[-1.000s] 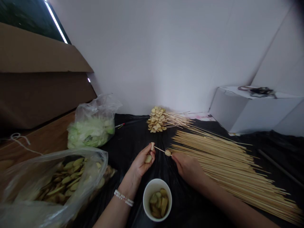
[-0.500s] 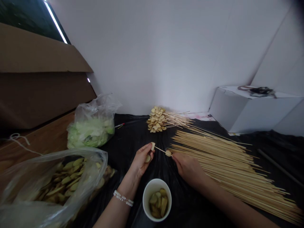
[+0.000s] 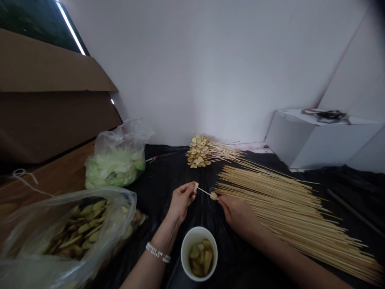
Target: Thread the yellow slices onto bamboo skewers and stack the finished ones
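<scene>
My left hand [image 3: 182, 202] is closed around a pale, skin-edged food slice [image 3: 195, 186], possibly potato, whose tip sticks out past my fingers. My right hand [image 3: 239, 214] pinches a thin bamboo skewer [image 3: 206, 192] just behind another slice [image 3: 213, 196] threaded on it. The skewer's point reaches across to the slice in my left hand and appears to touch it. A white bowl [image 3: 199, 253] of similar slices sits below my hands. A pearl bracelet [image 3: 158, 253] circles my left wrist.
Loose bamboo skewers [image 3: 288, 204] lie fanned out on black plastic sheeting [image 3: 162, 168], with a bundle of loaded skewers [image 3: 198, 152] beyond. Plastic bags hold slices [image 3: 81, 228] and pale green leaves [image 3: 114, 166]. Cardboard [image 3: 51, 80] and a white box [image 3: 321, 140] flank the sheet.
My left hand has turned and closed, hiding the lower slice it showed earlier. It has moved slightly right, and the skewer's point now sits against the slice it holds.
</scene>
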Action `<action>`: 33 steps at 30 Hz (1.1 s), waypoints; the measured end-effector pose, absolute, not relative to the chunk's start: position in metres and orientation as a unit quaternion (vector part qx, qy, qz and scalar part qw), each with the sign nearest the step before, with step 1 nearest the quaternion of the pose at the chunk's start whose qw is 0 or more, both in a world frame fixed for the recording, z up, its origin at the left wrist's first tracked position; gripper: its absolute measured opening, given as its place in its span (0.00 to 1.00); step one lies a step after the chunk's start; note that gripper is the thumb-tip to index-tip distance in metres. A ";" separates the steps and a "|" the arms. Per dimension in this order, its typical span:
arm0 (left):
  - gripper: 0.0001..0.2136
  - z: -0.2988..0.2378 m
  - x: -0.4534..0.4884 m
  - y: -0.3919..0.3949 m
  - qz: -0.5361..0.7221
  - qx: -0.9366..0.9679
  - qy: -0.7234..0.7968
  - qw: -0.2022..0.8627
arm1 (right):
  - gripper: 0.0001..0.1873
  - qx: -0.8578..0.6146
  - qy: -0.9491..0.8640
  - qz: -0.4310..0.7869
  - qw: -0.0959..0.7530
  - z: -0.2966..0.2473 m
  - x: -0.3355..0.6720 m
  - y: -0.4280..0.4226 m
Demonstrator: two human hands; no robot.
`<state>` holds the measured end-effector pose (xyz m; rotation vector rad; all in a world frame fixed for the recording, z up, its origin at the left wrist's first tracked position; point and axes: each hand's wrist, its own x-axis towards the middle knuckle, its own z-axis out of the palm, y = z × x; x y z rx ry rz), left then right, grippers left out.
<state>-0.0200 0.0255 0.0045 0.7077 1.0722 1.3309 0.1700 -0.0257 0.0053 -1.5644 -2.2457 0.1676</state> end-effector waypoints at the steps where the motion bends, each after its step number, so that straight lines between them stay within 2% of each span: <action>1: 0.17 0.004 -0.020 0.025 0.577 0.310 0.463 0.597 | 0.15 -0.560 -0.803 0.054 0.196 0.006 0.170 -0.026; 19: 0.17 0.006 -0.018 0.023 0.554 0.302 0.454 0.629 | 0.15 -0.524 -0.819 0.052 0.228 0.000 0.172 -0.023; 26: 0.17 0.012 -0.015 0.019 0.550 0.325 0.460 0.616 | 0.15 -0.528 -0.811 0.114 0.227 0.002 0.169 -0.024; 33: 0.17 0.010 -0.011 0.017 0.555 0.339 0.463 0.603 | 0.15 -0.547 -0.799 0.080 0.238 0.002 0.169 -0.025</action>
